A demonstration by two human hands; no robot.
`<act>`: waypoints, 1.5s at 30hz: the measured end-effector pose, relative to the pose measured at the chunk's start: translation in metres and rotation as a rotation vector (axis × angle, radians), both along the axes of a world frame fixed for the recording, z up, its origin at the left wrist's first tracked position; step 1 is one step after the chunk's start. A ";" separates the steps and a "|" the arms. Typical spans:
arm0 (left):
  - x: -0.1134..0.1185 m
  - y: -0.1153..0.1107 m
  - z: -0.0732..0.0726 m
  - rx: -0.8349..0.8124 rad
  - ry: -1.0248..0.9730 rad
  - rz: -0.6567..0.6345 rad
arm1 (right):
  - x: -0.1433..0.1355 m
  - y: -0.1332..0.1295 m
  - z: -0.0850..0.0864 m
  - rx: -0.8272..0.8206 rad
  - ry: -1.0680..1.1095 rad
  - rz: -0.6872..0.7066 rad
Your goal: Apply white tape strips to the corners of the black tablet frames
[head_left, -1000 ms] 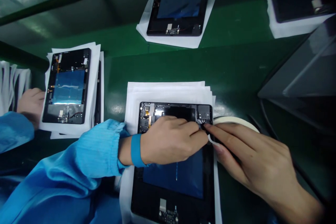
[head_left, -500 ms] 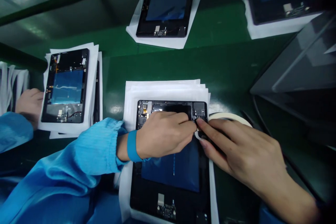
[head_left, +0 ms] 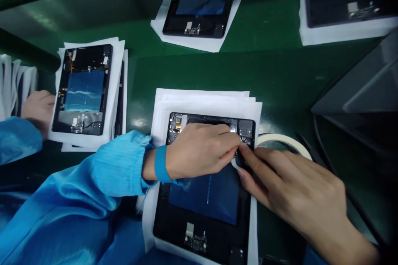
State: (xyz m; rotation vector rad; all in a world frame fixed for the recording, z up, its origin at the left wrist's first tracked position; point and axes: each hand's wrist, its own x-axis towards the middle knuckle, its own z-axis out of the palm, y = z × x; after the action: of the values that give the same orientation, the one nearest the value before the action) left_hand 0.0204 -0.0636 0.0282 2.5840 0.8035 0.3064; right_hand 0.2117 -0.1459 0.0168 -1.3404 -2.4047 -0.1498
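An opened tablet (head_left: 172,225) lies in front of me on a stack of white sheets (head_left: 205,97), its dark blue battery (head_left: 202,201) and circuit boards exposed. Across its upper part reaches my left hand (head_left: 205,149), fingers closed, with the tips pinched at the upper right of the tablet; what they hold is hidden. My right hand (head_left: 292,186) comes in from the right. Its index fingertip meets the left fingertips, and its thumb is at a small curled white strip (head_left: 235,163) that it appears to pinch over the tablet's right side.
A roll of cream tape (head_left: 287,138) lies partly under my right hand, near a black cable (head_left: 323,147). Another opened tablet (head_left: 81,118) sits on sheets at the left, beside a co-worker's hand (head_left: 37,109). More tablets (head_left: 211,29) are at the back; a grey casing (head_left: 357,91) stands right.
The view has shifted a little, so the background tablets sit higher in the picture. Both hands stay at the same spot on the tablet, with only slight finger movement.
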 end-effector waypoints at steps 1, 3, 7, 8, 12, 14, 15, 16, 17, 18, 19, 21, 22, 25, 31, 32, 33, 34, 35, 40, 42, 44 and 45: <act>0.000 0.000 0.000 0.018 0.008 -0.009 | -0.001 0.000 0.000 0.000 -0.016 -0.006; -0.001 0.001 0.002 0.078 0.045 -0.055 | -0.001 -0.001 -0.001 0.004 -0.036 -0.016; -0.003 0.003 0.009 0.250 0.159 -0.195 | 0.000 0.000 -0.005 0.045 0.006 0.001; -0.004 0.003 0.011 0.288 0.174 -0.220 | 0.000 0.000 -0.006 0.053 0.016 0.009; -0.009 0.000 0.017 0.415 0.179 -0.302 | 0.000 -0.002 -0.007 0.050 -0.007 0.000; -0.012 -0.002 0.017 0.454 0.182 -0.327 | -0.001 -0.003 -0.006 0.023 -0.009 -0.018; -0.014 -0.003 0.016 0.465 0.178 -0.330 | -0.001 -0.003 -0.007 0.000 0.006 -0.025; -0.015 -0.003 0.015 0.467 0.169 -0.328 | -0.001 -0.004 -0.007 -0.024 0.033 -0.030; -0.016 -0.004 0.013 0.466 0.156 -0.323 | -0.001 -0.004 -0.008 -0.046 0.067 -0.035; -0.017 -0.004 0.012 0.460 0.140 -0.317 | -0.001 -0.004 -0.008 -0.055 0.103 -0.047; -0.018 -0.004 0.010 0.454 0.127 -0.312 | -0.001 -0.004 -0.008 -0.049 0.132 -0.065; -0.019 -0.004 0.007 0.437 0.108 -0.306 | -0.002 -0.003 -0.007 -0.013 0.161 -0.135; -0.019 -0.003 0.006 0.428 0.100 -0.305 | -0.003 -0.001 -0.005 0.007 0.167 -0.176; -0.019 -0.002 0.004 0.402 0.087 -0.302 | -0.007 0.002 0.000 0.018 0.152 -0.239; -0.018 -0.001 0.004 0.393 0.065 -0.284 | -0.010 0.002 -0.001 0.007 0.094 -0.247; -0.018 -0.001 0.003 0.390 0.062 -0.282 | -0.010 0.001 -0.002 0.004 0.090 -0.248; -0.018 -0.001 0.003 0.386 0.058 -0.280 | -0.009 0.000 -0.003 -0.004 0.084 -0.245; -0.017 0.000 0.003 0.383 0.054 -0.279 | -0.009 0.000 -0.004 -0.005 0.084 -0.244; -0.017 0.000 0.003 0.381 0.051 -0.278 | -0.008 -0.001 -0.005 -0.015 0.080 -0.234; -0.017 0.000 0.002 0.386 0.025 -0.261 | -0.008 -0.003 -0.003 -0.012 0.075 -0.207; -0.017 0.000 0.002 0.392 0.025 -0.257 | -0.009 -0.003 -0.002 -0.002 0.059 -0.198; -0.017 -0.001 0.002 0.397 0.031 -0.256 | -0.010 -0.003 -0.002 0.007 0.044 -0.197; -0.017 -0.001 0.002 0.398 0.033 -0.257 | -0.010 -0.003 -0.001 0.010 0.039 -0.201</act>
State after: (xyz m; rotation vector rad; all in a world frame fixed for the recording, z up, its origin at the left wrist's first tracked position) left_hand 0.0036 -0.0642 0.0300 3.0300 0.4446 0.3768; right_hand 0.2013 -0.1486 0.0154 -1.5645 -2.2315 -0.1873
